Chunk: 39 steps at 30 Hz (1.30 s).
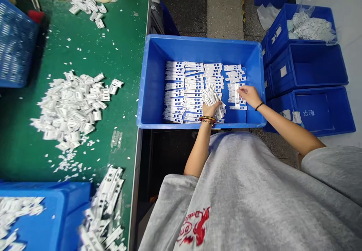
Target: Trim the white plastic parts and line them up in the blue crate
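Observation:
My left hand point(210, 110) is closed around a bunch of white plastic strips point(212, 97) with slots in them, held low over the blue bin point(200, 41). My right hand point(251, 95) pinches one white strip point(236, 95), which stands crosswise to the strips under it at the bin's right side. Inside the bin, similar strips lie in columns; the left column point(174, 92) is long and closely packed, while the rightmost column point(234, 73) is shorter and less even. Part of the third column is hidden behind my left hand and its bunch.
On the green table point(113, 62) lie a heap of small white parts point(73, 107), scattered bits and loose strips point(109, 194). A blue basket point(14, 43) and another blue bin point(76, 202) stand there. More blue bins point(319, 64) line the right wall.

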Each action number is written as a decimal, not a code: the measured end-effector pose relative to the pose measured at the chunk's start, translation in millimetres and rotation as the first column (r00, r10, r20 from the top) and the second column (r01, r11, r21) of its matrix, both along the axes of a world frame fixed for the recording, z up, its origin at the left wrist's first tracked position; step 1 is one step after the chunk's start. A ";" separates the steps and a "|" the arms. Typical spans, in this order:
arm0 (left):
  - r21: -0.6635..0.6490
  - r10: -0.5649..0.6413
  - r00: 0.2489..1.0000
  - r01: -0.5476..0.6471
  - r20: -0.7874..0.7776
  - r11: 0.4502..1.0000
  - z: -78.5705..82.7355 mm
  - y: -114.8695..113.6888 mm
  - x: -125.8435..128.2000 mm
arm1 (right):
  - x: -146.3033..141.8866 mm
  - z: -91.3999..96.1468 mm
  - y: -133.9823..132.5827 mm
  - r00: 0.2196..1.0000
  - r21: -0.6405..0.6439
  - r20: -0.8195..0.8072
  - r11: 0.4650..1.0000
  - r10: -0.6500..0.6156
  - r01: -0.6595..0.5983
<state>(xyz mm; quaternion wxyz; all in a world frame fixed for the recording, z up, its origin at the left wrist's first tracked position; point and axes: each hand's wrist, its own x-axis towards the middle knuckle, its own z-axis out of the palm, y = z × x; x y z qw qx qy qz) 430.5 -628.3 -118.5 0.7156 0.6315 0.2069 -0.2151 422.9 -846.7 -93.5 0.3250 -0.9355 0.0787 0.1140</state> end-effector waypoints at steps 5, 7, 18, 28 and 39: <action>0.012 0.009 1.000 -0.009 0.008 1.000 -5.1 -1.3 0.5 | -20.5 -15.0 15.8 0.927 -0.292 -0.293 0.901 0.237 -0.322; 0.013 0.010 1.000 -0.011 0.006 1.000 -6.5 -1.3 0.5 | -24.7 -24.9 24.0 0.865 -0.344 -0.416 0.832 0.282 -0.436; 0.005 0.019 1.000 -0.019 0.022 1.000 -0.3 -3.5 1.3 | -22.5 -39.2 12.5 0.721 -0.472 -0.633 0.597 0.283 -0.649; 0.031 -0.013 1.000 0.012 0.027 0.999 4.6 -1.3 0.2 | -19.0 -52.3 20.2 0.645 -0.411 -0.697 0.562 0.314 -0.718; 0.040 -0.032 0.999 0.032 0.007 0.999 12.9 -2.6 0.5 | -17.3 -51.0 11.2 0.726 -0.482 -0.638 0.601 0.258 -0.638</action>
